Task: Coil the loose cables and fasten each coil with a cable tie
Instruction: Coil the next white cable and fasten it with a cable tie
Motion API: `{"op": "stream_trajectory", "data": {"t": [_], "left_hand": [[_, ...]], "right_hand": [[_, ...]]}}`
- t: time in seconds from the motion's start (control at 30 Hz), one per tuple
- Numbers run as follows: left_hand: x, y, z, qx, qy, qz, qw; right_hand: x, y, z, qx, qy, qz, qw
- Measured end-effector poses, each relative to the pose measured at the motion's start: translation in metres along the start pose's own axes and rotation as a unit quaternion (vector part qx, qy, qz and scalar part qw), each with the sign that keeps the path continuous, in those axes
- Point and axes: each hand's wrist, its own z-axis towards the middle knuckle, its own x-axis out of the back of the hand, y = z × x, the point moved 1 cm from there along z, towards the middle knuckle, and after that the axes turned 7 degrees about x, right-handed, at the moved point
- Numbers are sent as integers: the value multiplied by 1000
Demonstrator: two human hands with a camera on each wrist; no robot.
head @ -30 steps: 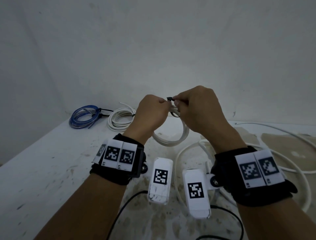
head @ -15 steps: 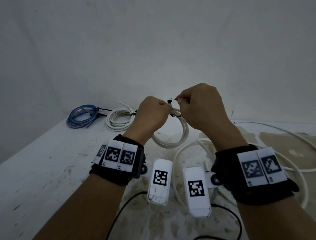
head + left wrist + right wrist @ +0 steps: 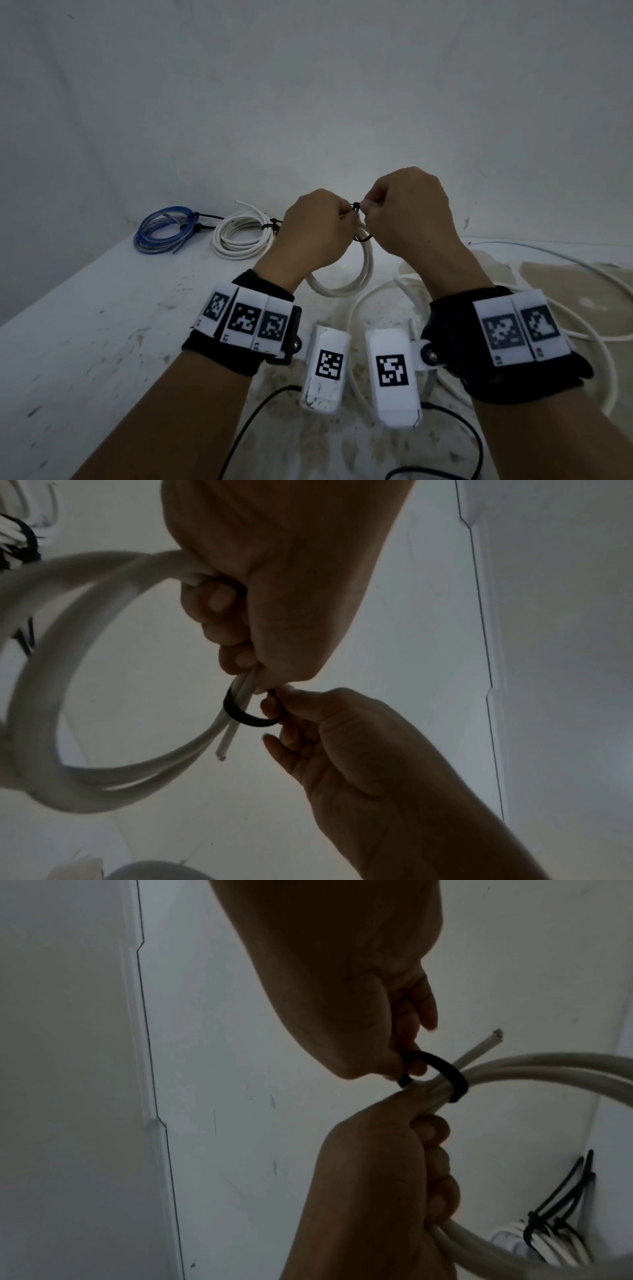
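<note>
White coil [image 3: 346, 284] gripped in your left hand [image 3: 313, 233]; right hand [image 3: 407, 212] pinches the black cable tie [image 3: 245, 715], still a loose loop: pull it tight next

In the head view, the upper turns of the white coil [image 3: 346, 284] are concealed behind the left hand [image 3: 311, 236] and right hand [image 3: 407, 212]. Only the head and a short arc of the black cable tie [image 3: 357, 205] are exposed; its tail cannot be traced. In the left wrist view, the coil is cut off at the left edge. The loose white cable [image 3: 589, 274] is cut off at the right edge.
</note>
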Motion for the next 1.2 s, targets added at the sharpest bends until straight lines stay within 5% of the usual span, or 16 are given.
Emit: {"op": "stream_trajectory", "data": {"t": [0.1,0.2,0.43,0.57,0.73,0.93,1.1,1.2], "left_hand": [[4,0,1,-42,11,8,999],[6,1,-1,-85,1,-31,996],[1,12,-6,-164,-48,-109,979],[-7,15,-10,-172,-73,-141,972],[-11,11,-6,-48,-88,-254,962],[-17,20,-10,-7,-96,-273,957],[-20,28,-17,-32,-60,-229,971],[-17,28,-20,-99,-31,-210,972]], "right_hand": [[-5,11,2,-49,27,128,990],[0,15,1,-134,8,303,944],[17,27,1,-274,-24,464,842],[18,30,2,-264,29,460,847],[18,30,3,-169,-37,369,913],[19,32,7,-87,28,207,974],[17,42,7,-128,-5,173,976],[15,45,5,-191,-20,304,933]]}}
